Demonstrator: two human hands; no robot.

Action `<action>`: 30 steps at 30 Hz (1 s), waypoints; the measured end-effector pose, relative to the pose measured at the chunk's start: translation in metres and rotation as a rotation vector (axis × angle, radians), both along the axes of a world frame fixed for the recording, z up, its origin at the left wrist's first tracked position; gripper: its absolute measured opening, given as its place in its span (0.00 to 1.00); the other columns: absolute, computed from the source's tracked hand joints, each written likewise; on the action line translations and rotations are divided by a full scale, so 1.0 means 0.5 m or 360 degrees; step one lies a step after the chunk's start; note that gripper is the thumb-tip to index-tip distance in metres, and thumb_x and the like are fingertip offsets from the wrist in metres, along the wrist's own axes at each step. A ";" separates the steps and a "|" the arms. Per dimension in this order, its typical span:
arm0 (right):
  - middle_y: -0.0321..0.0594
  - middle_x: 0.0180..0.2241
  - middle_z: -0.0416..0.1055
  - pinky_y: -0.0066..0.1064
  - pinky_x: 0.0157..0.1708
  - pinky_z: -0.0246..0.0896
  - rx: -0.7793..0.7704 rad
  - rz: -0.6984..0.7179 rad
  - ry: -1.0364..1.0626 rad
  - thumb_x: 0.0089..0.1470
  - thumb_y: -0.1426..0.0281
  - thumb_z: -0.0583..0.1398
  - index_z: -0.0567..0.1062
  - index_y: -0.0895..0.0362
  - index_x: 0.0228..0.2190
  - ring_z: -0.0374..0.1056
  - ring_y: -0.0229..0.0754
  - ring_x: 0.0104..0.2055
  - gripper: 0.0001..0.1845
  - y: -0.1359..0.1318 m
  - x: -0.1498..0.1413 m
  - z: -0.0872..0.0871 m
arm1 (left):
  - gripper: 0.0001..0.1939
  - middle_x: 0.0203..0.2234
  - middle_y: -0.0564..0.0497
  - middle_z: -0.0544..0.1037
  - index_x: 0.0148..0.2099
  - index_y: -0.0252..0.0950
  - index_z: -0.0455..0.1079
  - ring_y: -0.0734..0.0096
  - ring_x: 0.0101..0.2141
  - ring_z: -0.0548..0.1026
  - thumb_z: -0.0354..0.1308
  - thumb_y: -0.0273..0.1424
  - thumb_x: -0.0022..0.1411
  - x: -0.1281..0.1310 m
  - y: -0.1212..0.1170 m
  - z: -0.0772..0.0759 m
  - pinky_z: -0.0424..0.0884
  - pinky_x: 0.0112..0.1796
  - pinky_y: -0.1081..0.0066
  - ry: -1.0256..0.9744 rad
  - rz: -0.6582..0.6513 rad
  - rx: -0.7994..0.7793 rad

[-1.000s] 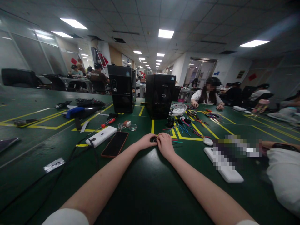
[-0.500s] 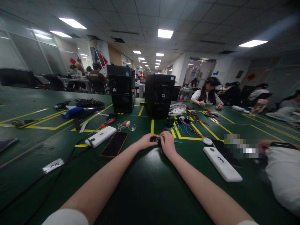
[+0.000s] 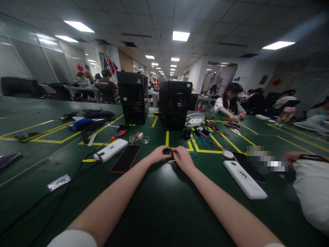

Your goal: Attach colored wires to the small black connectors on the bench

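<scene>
The left hand (image 3: 158, 155) and right hand (image 3: 185, 160) pinch a small, dark, blocky part (image 3: 168, 153) between their fingertips over the smooth green table (image 3: 167, 209); whether it rests there I cannot tell. Beyond lie thin coloured wires (image 3: 201, 141) and a rounded, slotted white plastic basket (image 3: 194, 120).

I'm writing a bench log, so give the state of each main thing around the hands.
Left hand: gripping the black part
Right hand: fingers at that part, grip unclear
Black part: held, details too small to tell
Orange-edged phone: flat, screen dark
White box marked 8: flat, number up
White box marked 3: flat, number up
Left computer tower: upright
Right computer tower: upright
Coloured wires: spread out
</scene>
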State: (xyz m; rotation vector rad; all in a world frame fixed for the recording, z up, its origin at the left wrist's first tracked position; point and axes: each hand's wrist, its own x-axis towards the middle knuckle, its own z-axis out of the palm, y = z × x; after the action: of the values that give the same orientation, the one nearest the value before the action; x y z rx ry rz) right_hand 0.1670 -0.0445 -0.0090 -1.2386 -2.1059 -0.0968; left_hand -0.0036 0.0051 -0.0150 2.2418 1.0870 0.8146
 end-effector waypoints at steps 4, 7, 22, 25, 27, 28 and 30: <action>0.41 0.34 0.66 0.33 0.39 0.55 -0.0025 -0.0120 0.0046 0.50 0.73 0.54 0.71 0.58 0.34 0.61 0.41 0.39 0.08 0.020 0.028 -0.009 | 0.23 0.43 0.44 0.73 0.47 0.32 0.68 0.60 0.44 0.70 0.62 0.33 0.48 -0.006 -0.005 0.009 0.64 0.46 0.64 0.0021 -0.0033 -0.0076; 0.40 0.33 0.66 0.33 0.39 0.54 -0.0037 -0.0118 -0.0034 0.50 0.72 0.55 0.71 0.57 0.31 0.61 0.41 0.39 0.06 0.028 0.034 -0.018 | 0.23 0.43 0.44 0.73 0.47 0.31 0.68 0.60 0.44 0.70 0.62 0.33 0.48 -0.009 -0.004 0.009 0.64 0.46 0.64 0.0036 -0.0052 -0.0093; 0.40 0.30 0.62 0.31 0.35 0.54 0.0103 -0.0093 -0.0154 0.52 0.76 0.52 0.67 0.58 0.26 0.58 0.41 0.35 0.06 0.019 0.007 -0.012 | 0.23 0.42 0.44 0.73 0.46 0.31 0.69 0.60 0.43 0.70 0.62 0.34 0.47 -0.009 0.008 0.004 0.64 0.46 0.65 0.0096 -0.0056 -0.0069; 0.41 0.30 0.62 0.31 0.36 0.54 0.0135 -0.0132 -0.0037 0.53 0.76 0.51 0.67 0.58 0.27 0.58 0.41 0.35 0.07 0.023 0.014 -0.012 | 0.23 0.42 0.44 0.73 0.46 0.31 0.69 0.60 0.43 0.70 0.62 0.34 0.47 -0.009 0.006 0.008 0.64 0.45 0.65 0.0094 -0.0057 -0.0073; 0.41 0.31 0.62 0.31 0.37 0.54 0.0160 -0.0186 0.0053 0.53 0.76 0.50 0.67 0.58 0.28 0.58 0.41 0.35 0.07 0.026 0.022 -0.010 | 0.23 0.42 0.44 0.73 0.46 0.31 0.69 0.60 0.42 0.70 0.62 0.35 0.47 -0.009 0.004 0.010 0.65 0.45 0.64 0.0098 -0.0055 -0.0080; 0.41 0.31 0.62 0.32 0.37 0.54 0.0164 -0.0206 0.0081 0.53 0.76 0.50 0.67 0.58 0.29 0.58 0.41 0.36 0.07 0.026 0.025 -0.009 | 0.23 0.41 0.44 0.73 0.46 0.31 0.69 0.60 0.42 0.71 0.62 0.35 0.47 -0.009 0.003 0.011 0.65 0.44 0.64 0.0100 -0.0054 -0.0087; 0.41 0.31 0.63 0.32 0.37 0.54 0.0154 -0.0210 0.0084 0.53 0.75 0.51 0.68 0.58 0.29 0.59 0.41 0.36 0.06 0.025 0.027 -0.007 | 0.23 0.41 0.45 0.73 0.46 0.32 0.69 0.60 0.41 0.71 0.62 0.35 0.48 -0.009 0.001 0.012 0.65 0.44 0.64 0.0097 -0.0061 -0.0095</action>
State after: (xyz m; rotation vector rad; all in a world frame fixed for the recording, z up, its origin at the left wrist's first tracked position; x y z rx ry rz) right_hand 0.1807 -0.0320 -0.0123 -1.3071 -1.9503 -0.2200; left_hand -0.0082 0.0057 -0.0090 2.2431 1.0785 0.6934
